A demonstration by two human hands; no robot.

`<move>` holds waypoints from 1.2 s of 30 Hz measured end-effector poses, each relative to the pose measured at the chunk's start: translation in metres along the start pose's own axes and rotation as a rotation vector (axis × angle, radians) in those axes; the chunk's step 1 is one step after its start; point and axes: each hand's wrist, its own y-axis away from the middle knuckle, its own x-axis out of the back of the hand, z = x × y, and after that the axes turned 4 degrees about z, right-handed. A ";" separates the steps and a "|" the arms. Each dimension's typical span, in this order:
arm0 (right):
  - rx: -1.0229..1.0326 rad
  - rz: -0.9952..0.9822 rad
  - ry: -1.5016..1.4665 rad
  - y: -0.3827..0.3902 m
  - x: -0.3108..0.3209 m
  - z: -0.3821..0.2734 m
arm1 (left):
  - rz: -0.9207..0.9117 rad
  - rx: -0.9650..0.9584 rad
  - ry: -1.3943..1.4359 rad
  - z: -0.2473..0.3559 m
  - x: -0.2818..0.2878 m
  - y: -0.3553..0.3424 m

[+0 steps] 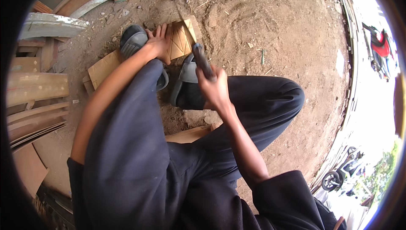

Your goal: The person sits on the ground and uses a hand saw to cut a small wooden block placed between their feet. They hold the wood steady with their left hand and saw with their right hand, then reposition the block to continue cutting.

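Brown board [178, 43] carries splayed left hand [158, 45]; right hand [215, 86] grips saw [199, 54] over its edge, dirt [292, 35] alongside.

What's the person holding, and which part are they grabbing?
The right hand grips a thin-bladed metal saw by its dark handle; the left hand lies spread on a light-brown wooden board.

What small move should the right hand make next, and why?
Probably a short, light pull back with the right hand: it grips the bladed tool, whose blade crosses the marked board near its right end, while the left hand appears to brace the board, apart from the blade.
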 end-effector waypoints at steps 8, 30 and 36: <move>0.102 -0.012 0.037 0.050 0.027 0.012 | 0.057 0.061 0.156 -0.006 -0.001 0.013; 0.053 -0.018 -0.016 0.058 0.017 0.011 | -0.026 0.049 0.090 -0.002 0.009 0.014; -0.013 -0.005 0.012 -0.020 -0.018 -0.012 | -0.037 0.029 0.001 -0.001 0.010 0.003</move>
